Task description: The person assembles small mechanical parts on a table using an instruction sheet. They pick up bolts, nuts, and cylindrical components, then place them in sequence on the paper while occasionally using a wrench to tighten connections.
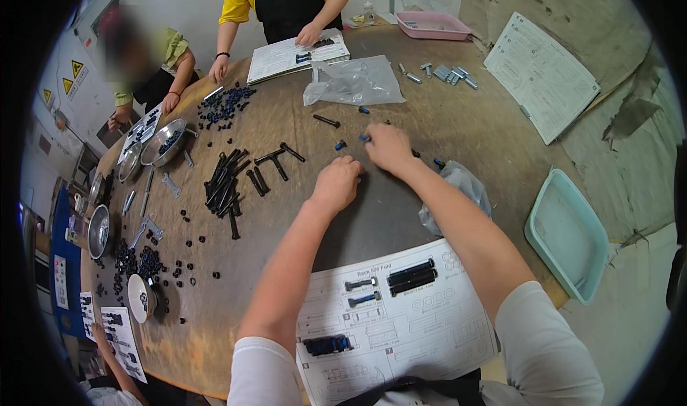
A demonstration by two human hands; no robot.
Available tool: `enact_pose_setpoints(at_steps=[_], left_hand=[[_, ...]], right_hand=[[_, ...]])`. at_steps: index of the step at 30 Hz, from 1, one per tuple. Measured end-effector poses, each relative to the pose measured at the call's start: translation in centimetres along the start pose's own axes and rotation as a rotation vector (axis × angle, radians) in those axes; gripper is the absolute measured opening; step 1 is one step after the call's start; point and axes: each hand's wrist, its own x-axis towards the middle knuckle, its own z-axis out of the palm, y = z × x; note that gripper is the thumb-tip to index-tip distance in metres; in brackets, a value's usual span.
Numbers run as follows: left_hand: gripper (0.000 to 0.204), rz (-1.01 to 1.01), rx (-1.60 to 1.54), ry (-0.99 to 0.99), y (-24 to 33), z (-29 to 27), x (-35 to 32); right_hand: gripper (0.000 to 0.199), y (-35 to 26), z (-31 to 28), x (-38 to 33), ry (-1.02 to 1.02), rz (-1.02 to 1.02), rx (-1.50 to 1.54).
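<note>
My right hand [390, 148] pinches a small blue-tipped bolt [365, 139] over the middle of the table. Just left of it, my left hand [338, 182] is closed with its fingers curled down near the tabletop; what it holds, if anything, is hidden. Another blue-tipped bolt [340, 145] lies between the two hands, and one more [439, 162] sits beside my right wrist. Below my forearms, a printed diagram sheet [422, 320] carries black bolts [411, 277], silver bolts and a row of dark blue-tipped bolts [327, 344].
Long black bolts [225, 182] lie in a pile at left, near metal bowls [163, 142], wrenches [170, 185] and scattered black nuts [147, 264]. Clear plastic bags [356, 81] lie behind my hands and under my right forearm. A green tray [569, 230] stands right. Co-workers sit or stand around.
</note>
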Motion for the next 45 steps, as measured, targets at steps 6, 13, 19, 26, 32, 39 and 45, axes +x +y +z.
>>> enact_pose_setpoints(at_steps=[6,13,19,26,32,39,45], left_hand=[[0.012,-0.282,-0.059,0.444,-2.4,-0.6,4.3],[0.029,-0.554,0.019,0.2,-2.4,0.1,7.1],[0.027,-0.399,-0.18,0.148,-2.9,-1.4,2.8],[0.02,-0.144,-0.749,0.086,9.9,-3.6,-5.9],[0.027,0.187,-0.633,-0.113,22.3,-1.0,-16.3],[0.026,0.207,-0.512,-0.096,28.0,1.6,-20.5],[0.03,-0.251,-0.737,-0.058,28.9,0.8,-23.4]], right_hand=[[0.019,5.0,-1.0,3.9,0.154,0.181,0.034],[0.018,5.6,-0.1,4.2,0.002,0.079,-0.089],[0.021,4.1,-8.2,2.0,0.118,0.115,0.45],[0.018,3.7,-20.5,-16.0,-0.053,0.124,0.688],[0.021,2.0,-19.6,-29.7,-0.291,0.163,0.705],[0.017,0.9,-20.9,-35.1,-0.414,-0.117,0.404],[0.018,1.1,-21.5,-34.7,-0.449,-0.201,0.411]])
